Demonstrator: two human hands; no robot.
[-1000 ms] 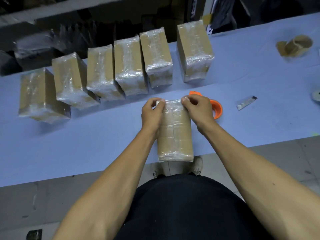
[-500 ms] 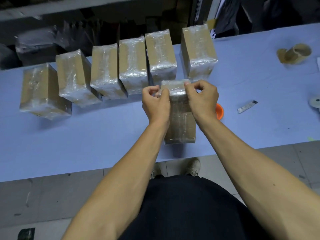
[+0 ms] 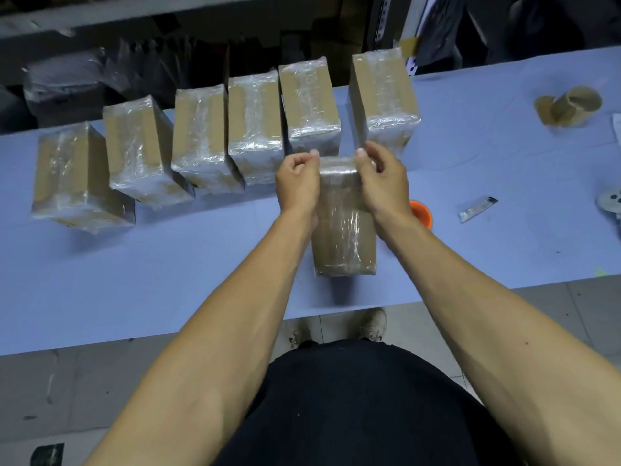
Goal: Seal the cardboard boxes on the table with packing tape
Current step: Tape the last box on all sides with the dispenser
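A tape-wrapped cardboard box [image 3: 342, 237] stands on end near the front edge of the blue table [image 3: 168, 280]. My left hand [image 3: 297, 188] grips its upper left side, fingers curled at the top edge. My right hand [image 3: 383, 183] grips the upper right side, thumb and fingers pinching the top. Behind it stands a row of several taped boxes [image 3: 252, 126]. An orange tape dispenser [image 3: 421, 213] peeks out just right of my right wrist, mostly hidden.
A small metal cutter blade [image 3: 477, 209] lies on the table to the right. Empty brown tape cores [image 3: 571, 105] sit at the far right back, a white round object [image 3: 611, 200] at the right edge. Dark shelving with wrapped bundles runs behind the table.
Both hands have carried the box away from me, from overhanging the front edge onto the table, close to the row of boxes. It now stands more upright.
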